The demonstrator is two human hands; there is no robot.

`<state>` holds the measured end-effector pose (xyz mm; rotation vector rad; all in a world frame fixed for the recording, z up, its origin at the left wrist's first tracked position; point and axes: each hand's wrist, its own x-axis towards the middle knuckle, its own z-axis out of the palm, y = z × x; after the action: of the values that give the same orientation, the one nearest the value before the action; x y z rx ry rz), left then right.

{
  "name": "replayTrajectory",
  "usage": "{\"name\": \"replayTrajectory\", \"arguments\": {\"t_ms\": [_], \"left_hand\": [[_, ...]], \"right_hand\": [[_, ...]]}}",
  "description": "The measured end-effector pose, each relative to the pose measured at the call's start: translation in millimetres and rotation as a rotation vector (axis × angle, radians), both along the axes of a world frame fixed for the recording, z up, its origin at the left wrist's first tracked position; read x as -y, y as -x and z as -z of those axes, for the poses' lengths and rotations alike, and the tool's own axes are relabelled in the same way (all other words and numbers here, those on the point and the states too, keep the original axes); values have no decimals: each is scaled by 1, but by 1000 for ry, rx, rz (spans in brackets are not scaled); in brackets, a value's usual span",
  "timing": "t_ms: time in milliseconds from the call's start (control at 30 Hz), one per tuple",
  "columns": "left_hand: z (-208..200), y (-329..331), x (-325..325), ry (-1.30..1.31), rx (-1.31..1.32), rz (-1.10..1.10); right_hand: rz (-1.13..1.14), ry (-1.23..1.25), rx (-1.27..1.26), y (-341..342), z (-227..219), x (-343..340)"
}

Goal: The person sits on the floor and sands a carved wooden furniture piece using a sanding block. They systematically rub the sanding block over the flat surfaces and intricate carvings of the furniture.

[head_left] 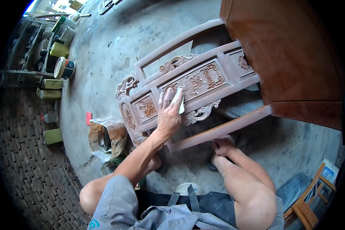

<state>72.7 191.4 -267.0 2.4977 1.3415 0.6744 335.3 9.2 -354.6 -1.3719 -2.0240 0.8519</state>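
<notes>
Along the left edge of the concrete floor stands a row of packages: a round paint can (64,68) lying on its side, with a cream lid and an orange and dark label, and several olive-green rectangular tins (53,136) on the brick paving. A small red packet (89,118) lies beside a crumpled brown paper bag (107,137).

We see carved panel frame (191,86) on floor (103,57), at centre. At 2 o'clock, big cabinet (291,57) overlaps frame's far end. Hand (168,115) rests flat on frame, folded sandpaper (179,100) under fingers. At 9 o'clock of hand, crumpled bag (107,138) on floor. At 10 o'clock, cans (59,65) in row along floor edge. At 4 o'clock, small chair (308,199).
</notes>
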Motion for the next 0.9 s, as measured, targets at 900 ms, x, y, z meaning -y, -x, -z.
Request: {"name": "replayTrajectory", "arguments": {"t_ms": [900], "left_hand": [[4, 2, 51, 52, -44, -271]], "right_hand": [[8, 26, -5, 4, -1, 5]]}}
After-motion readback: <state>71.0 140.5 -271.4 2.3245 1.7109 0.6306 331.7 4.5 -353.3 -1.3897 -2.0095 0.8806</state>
